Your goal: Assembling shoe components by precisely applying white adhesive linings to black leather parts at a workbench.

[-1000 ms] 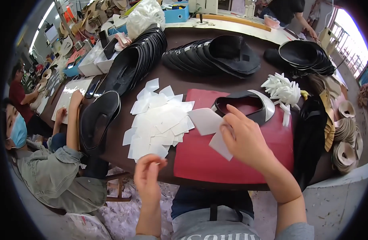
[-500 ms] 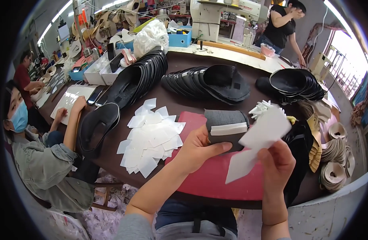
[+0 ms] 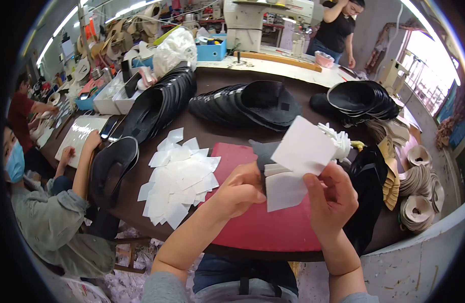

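My left hand (image 3: pixel 241 188) is closed around a dark grey piece of material (image 3: pixel 263 152), mostly hidden behind white sheets. In front of it, the thumb and fingers of my right hand (image 3: pixel 334 201) pinch thin white sheets (image 3: pixel 304 143), one angled upward and another hanging lower. Pale edges fan out between them, beside the grey piece. Both hands are above a red mat (image 3: pixel 263 233). Left of the mat lies a loose pile of similar white pieces (image 3: pixel 178 178).
Nested black shoe uppers lie along the brown table, in a left stack (image 3: pixel 164 103), a middle stack (image 3: pixel 242 103) and a right stack (image 3: pixel 361 98). Beige rolled pieces (image 3: pixel 417 214) sit at right. A masked co-worker (image 3: pixel 48 214) sits at left; a sewing machine (image 3: pixel 245 25) stands behind.
My right hand has moved left, bringing the white sheets against the grey piece and covering much of it. The view has shifted slightly; the standing person at the back has lowered an arm.
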Action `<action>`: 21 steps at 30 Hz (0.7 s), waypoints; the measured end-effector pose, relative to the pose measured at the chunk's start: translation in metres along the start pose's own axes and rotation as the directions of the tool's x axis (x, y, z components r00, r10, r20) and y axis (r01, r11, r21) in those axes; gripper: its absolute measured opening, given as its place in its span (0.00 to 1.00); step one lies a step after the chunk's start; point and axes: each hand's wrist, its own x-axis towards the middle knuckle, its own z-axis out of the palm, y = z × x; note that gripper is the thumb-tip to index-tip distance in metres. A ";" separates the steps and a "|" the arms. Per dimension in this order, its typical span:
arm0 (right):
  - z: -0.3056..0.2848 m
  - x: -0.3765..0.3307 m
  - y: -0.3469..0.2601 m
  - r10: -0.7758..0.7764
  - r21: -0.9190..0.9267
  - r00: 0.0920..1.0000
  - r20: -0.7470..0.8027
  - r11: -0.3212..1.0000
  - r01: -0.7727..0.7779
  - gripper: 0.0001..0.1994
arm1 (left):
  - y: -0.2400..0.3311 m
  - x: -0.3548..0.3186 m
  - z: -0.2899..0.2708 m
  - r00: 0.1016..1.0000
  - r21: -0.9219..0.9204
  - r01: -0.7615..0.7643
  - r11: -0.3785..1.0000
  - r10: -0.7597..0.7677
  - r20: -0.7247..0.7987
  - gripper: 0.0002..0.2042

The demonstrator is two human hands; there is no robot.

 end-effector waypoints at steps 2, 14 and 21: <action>-0.007 0.004 0.003 0.142 0.044 0.990 0.020 0.989 -0.143 0.11 | 0.000 0.009 0.005 0.996 0.067 0.037 0.997 -0.032 -0.080 0.31; -0.111 0.026 0.095 0.625 0.378 0.778 -0.070 0.738 -0.559 0.14 | -0.015 0.103 0.050 0.786 0.611 -0.097 0.785 0.437 -0.437 0.13; -0.104 -0.045 0.147 0.760 0.208 0.649 0.022 0.632 -0.747 0.12 | -0.012 0.104 0.059 0.948 0.949 0.314 -0.004 -0.061 -0.314 0.08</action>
